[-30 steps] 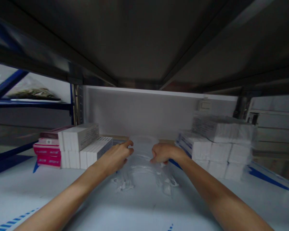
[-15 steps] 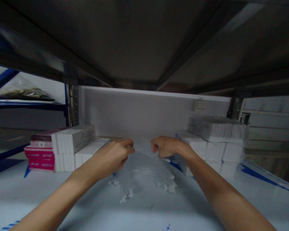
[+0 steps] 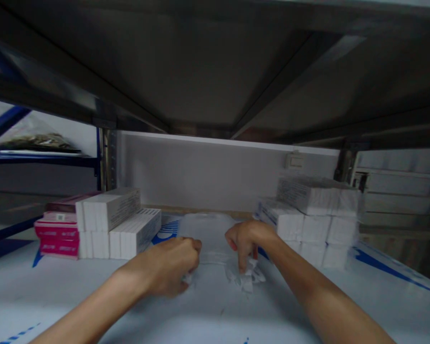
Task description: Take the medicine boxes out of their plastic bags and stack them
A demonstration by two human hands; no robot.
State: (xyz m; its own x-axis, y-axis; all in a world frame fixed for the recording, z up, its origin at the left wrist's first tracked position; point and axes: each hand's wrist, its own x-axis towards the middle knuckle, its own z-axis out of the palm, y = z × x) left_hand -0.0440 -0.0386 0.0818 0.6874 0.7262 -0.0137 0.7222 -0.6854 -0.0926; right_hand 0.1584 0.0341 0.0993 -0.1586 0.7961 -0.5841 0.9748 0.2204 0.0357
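A clear plastic bag lies flat on the shelf in front of me, its near edge crumpled. My left hand, a little blurred, is closed at the bag's near left corner, where a bit of crumpled plastic shows by the thumb. At the near right corner, my right hand has its fingers bent down onto a bunched, whitish part of the film. Its index finger points downward, and the fingertips partly hide the plastic they touch.
Stacked white boxes and pink boxes stand at the left. More white boxes, wrapped in clear film, are piled at the right. A low metal shelf hangs overhead; a wall closes the back.
Both hands have come down and nearer to me, onto the bag's near corners. The bag, raised and folded before, now lies flatter, and blue print on the shelf behind my left hand shows.
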